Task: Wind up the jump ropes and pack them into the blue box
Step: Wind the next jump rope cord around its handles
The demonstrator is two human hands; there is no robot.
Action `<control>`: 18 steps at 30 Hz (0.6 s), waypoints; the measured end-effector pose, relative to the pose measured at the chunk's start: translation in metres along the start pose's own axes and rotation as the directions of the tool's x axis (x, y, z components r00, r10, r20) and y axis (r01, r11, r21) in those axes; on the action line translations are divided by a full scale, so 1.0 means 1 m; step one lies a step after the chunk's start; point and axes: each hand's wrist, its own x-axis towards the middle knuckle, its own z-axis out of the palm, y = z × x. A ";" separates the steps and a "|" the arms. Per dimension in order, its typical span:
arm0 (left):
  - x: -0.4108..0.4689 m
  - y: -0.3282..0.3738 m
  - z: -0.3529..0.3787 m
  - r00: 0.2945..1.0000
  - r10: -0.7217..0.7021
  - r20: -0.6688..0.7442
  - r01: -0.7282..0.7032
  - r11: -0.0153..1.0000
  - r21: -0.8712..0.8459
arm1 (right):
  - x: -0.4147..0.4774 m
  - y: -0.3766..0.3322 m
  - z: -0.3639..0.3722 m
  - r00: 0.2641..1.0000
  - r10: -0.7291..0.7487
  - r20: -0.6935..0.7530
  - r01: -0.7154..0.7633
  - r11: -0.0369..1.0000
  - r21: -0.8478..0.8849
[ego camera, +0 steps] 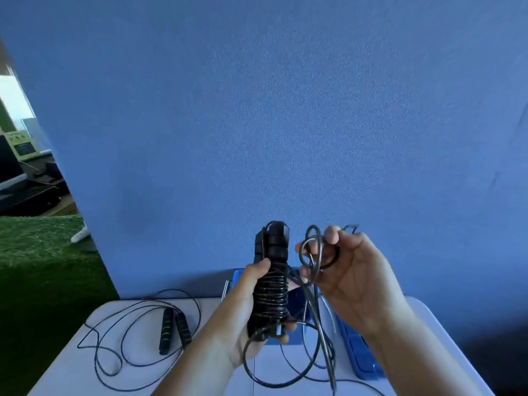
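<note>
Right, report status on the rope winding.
Left hand grips the part-wound jump rope. Right hand pinches loose cord loops. Second rope unwound on table. Blue box behind hands.

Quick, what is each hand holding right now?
Left hand: grips the cord-wound handles.
Right hand: pinches a loose loop of cord.

- We take this for an indoor workroom or lab-like studio, not a home.
- A tall blue fabric partition (257, 110) fills most of our view and stands just behind a white table (137, 375).
- Left of the partition, the floor is green artificial turf (37, 252).
- Beyond the turf we see a dark desk (25, 192) with 1 black screen (8, 164) and a pale green device (24, 145) with a small display.
- A bright window (11, 95) lights the far left.
- 1 white shoe (80, 234) shows at the partition's foot.
</note>
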 end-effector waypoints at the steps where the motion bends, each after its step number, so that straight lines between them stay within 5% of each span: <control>1: -0.005 -0.005 -0.004 0.997 -0.035 0.065 0.037 0.998 -0.042 | 0.001 0.000 -0.002 1.000 -0.005 -0.010 0.005 1.000 -0.022; 5: -0.027 -0.019 -0.013 0.992 -0.044 0.118 0.065 0.982 -0.179 | 0.005 -0.004 -0.009 0.997 -0.044 -0.064 0.035 0.990 -0.134; 10: -0.026 -0.006 -0.018 0.994 0.105 0.022 -0.093 0.948 -0.304 | 0.003 -0.017 -0.015 0.985 -0.103 -0.137 0.055 0.947 -0.316; 18: -0.020 0.015 -0.045 0.968 0.161 -0.191 -0.222 0.906 -0.362 | 0.006 -0.019 -0.028 0.965 -0.083 -0.247 0.017 0.966 -0.258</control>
